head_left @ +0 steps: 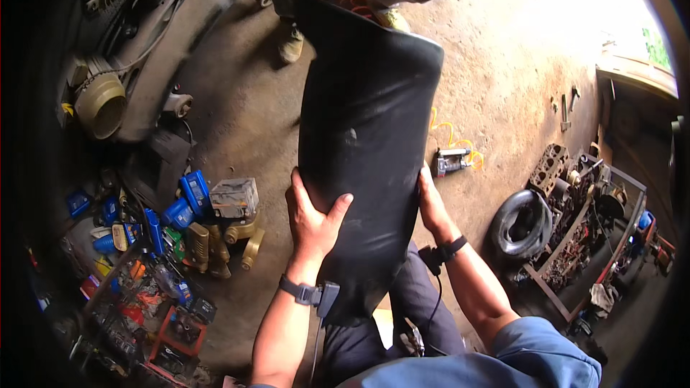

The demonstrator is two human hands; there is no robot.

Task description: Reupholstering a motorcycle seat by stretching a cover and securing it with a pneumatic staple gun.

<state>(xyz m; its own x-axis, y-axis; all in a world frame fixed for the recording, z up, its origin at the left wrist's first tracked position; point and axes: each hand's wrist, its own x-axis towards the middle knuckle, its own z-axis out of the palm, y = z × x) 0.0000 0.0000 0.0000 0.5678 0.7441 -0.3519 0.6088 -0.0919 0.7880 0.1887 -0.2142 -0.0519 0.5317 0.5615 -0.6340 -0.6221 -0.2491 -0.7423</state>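
Long black piece (366,126), between left hand (313,223) and right hand (434,207), touching both

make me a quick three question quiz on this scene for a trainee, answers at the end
1. What is between the left hand and right hand: (a) blue bottle, (b) black panel, (c) yellow coiled hose?
2. True or false: the black rubber ring lies to the right of the black panel.
3. Fill in: the sleeve above the right forearm is ____ in colour.

Key: 1. b; 2. true; 3. blue
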